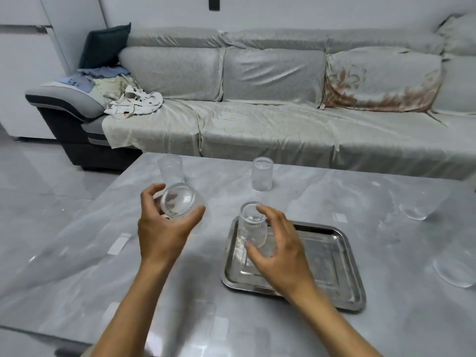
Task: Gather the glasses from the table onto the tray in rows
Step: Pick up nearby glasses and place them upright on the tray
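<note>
A steel tray [342, 274] lies on the grey marble table, right of centre. My right hand [279, 251] is wrapped around a ribbed clear glass [251, 228] standing upside down in the tray's far left corner. Left of the tray, above the table, my left hand [164, 228] holds a second clear glass [179, 200], tilted with its base toward me. Two frosted glasses stand farther back: one [170, 168] behind my left hand, one [262, 173] near the far edge. Two more clear glasses [418, 208] [454, 270] stand at the right.
A grey covered sofa [283, 119] runs along the table's far side, with clothes piled at its left end. Strips of white tape [119, 243] are stuck on the table [77, 253] surface. Tiled floor lies to the left.
</note>
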`<state>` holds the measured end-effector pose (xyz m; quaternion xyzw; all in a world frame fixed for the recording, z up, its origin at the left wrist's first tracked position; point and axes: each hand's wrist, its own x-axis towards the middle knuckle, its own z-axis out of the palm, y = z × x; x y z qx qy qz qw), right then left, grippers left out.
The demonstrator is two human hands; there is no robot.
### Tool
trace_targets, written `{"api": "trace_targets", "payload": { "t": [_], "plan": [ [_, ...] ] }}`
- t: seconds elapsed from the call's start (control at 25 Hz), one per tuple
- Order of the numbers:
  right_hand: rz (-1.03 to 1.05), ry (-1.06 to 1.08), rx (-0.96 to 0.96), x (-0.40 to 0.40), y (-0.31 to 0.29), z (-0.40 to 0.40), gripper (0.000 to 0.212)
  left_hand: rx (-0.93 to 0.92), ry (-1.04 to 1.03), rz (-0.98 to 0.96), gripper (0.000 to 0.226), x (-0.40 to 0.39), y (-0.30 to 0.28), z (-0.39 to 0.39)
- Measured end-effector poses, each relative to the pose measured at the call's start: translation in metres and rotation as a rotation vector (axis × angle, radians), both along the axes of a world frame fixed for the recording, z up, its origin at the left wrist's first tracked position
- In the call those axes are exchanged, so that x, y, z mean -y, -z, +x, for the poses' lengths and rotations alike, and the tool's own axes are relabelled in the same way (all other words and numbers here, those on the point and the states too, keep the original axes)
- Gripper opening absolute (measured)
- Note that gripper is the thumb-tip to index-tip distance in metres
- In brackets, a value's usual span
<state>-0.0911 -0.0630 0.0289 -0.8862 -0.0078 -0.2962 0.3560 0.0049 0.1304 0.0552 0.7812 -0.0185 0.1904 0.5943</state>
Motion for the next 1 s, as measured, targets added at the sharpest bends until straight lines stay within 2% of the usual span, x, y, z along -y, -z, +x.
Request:
{"api": "trace_targets", "payload": {
  "t": [0.08, 0.16, 0.24, 0.32, 0.4, 0.52, 0.72, 0.92, 1.0],
  "plan": [
    [-0.036, -0.053, -0.027, -0.005, -0.011, 0.006, 0.079, 0.125, 0.249, 0.092, 0.076, 0.038, -0.014, -0.028],
    [-0.019, 0.094, 0.031, 0.001, -0.018, 0.007, 0.078, 0.185, 0.403, 0.183, 0.075, 0.072, -0.02, -0.046],
    [0.005, 0.224, 0.023, 0.022, -0.016, 0.003, 0.074, 0.145, 0.595, 0.202, 0.07, 0.09, -0.021, -0.043],
    [0.155, 0.292, -0.102, 0.05, -0.007, 0.001, 0.077, 0.071, 0.752, 0.287, 0.057, 0.099, -0.013, -0.025],
    [0.337, 0.35, -0.218, 0.078, 0.006, 0.005, 0.079, 0.11, 0.646, 0.527, 0.047, 0.104, 0.005, -0.004],
    [0.276, 0.356, -0.313, 0.1, 0.028, 0.018, 0.084, 0.175, 0.571, 0.727, 0.035, 0.105, 0.032, 0.014],
    [0.152, 0.238, -0.345, 0.095, 0.065, 0.043, 0.086, 0.263, 0.52, 0.749, 0.031, 0.102, 0.05, 0.03],
    [0.135, 0.24, -0.343, 0.095, 0.078, 0.044, 0.082, 0.255, 0.525, 0.715, 0.032, 0.1, 0.053, 0.027],
    [0.175, 0.256, -0.354, 0.095, 0.08, 0.044, 0.087, 0.232, 0.54, 0.734, 0.035, 0.1, 0.051, 0.026]
  ]
}}
